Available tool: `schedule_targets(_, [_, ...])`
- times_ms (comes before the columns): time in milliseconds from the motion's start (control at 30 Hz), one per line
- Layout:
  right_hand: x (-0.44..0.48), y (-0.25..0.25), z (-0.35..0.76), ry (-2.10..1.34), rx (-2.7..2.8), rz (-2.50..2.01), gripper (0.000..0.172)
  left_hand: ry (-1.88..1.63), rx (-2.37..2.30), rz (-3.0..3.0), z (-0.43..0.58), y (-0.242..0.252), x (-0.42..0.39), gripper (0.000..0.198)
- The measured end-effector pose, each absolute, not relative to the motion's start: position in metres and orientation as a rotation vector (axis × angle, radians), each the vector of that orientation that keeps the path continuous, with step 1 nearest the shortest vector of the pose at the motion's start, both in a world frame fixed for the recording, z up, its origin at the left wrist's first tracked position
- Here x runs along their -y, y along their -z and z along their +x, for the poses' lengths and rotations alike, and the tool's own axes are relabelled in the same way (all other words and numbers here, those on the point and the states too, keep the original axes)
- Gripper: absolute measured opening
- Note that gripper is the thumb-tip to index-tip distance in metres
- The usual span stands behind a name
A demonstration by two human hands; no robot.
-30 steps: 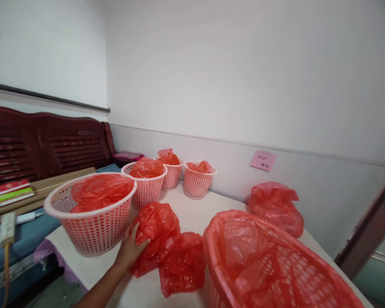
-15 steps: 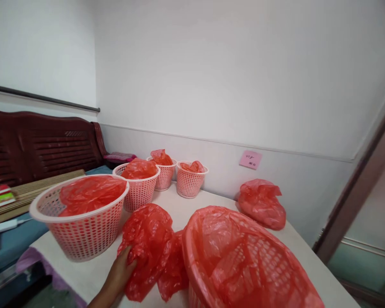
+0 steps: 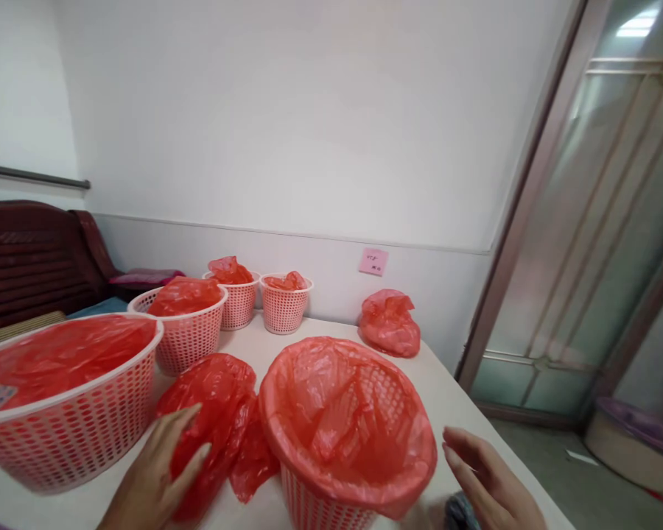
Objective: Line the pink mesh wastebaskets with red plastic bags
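Left hand [image 3: 153,478] flat, fingers spread, pressing loose red bag [image 3: 210,412] onto table [image 3: 453,397], prob. to pin it, just left of lined basket [image 3: 348,434]. Right hand [image 3: 489,486] open, empty, hovering beside basket's right rim, not touching. Big basket [image 3: 60,412] far left.

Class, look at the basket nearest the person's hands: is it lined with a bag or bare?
Lined. A red plastic bag sits inside the nearest basket, its edge folded outward over the rim all around.

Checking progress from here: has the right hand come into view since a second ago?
Yes. The right hand now shows, open, just right of the bag-lined basket; earlier it was out of frame there.
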State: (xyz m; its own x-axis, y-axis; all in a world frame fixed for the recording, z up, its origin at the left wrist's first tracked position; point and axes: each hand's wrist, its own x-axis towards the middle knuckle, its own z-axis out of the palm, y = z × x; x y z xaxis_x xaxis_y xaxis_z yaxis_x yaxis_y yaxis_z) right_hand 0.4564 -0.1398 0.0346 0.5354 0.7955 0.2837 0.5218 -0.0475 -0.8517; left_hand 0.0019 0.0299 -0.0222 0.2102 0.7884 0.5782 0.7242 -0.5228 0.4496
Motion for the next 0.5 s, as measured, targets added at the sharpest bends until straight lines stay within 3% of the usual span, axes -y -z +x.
schedule_targets(100, [0.123, -0.033, 0.453, -0.678, 0.85, -1.625, 0.079, -1.265, -1.243, 2.766, 0.052, -0.012, -0.001, 0.063])
schedule_targets(200, [0.115, -0.035, 0.437, -0.997, 0.685, -1.487, 0.066, -1.146, -1.059, 3.016, 0.092, -0.028, 0.011, 0.076])
schedule_targets(300, [0.118, -0.038, 0.427, -1.169, 0.658, -1.286, 0.042, -1.059, -0.929, 3.062, 0.111, -0.031, 0.009, 0.055])
schedule_targets(400, [0.125, -0.04, 0.429, -1.157, 0.679, -1.239, 0.042, -1.067, -0.788, 3.046, 0.115, -0.032, 0.005, 0.038])
schedule_targets(500, [0.129, -0.041, 0.439, -1.086, 0.749, -1.367, 0.046, -1.05, -0.685, 3.056, 0.113, -0.041, 0.004, 0.034])
